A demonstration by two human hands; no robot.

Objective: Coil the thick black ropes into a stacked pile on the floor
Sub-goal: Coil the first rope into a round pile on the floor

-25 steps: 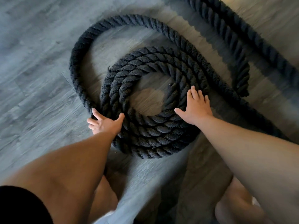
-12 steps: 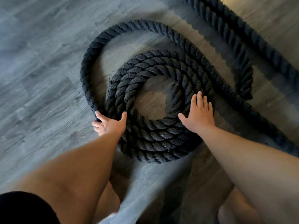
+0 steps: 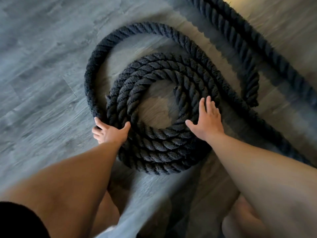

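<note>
Thick black twisted rope, fuzzy surface. One coil (image 3: 159,152) lay flat on the grey plank floor (image 3: 42,66), roughly four turns. One loose loop (image 3: 92,69) arced round its left and far sides. One second rope run (image 3: 257,48) crossed upper right. Two hands: left hand (image 3: 109,134) curled on the loose loop at the coil's left edge; right hand (image 3: 207,121) flat on the coil's right side, fingers straight.
</note>
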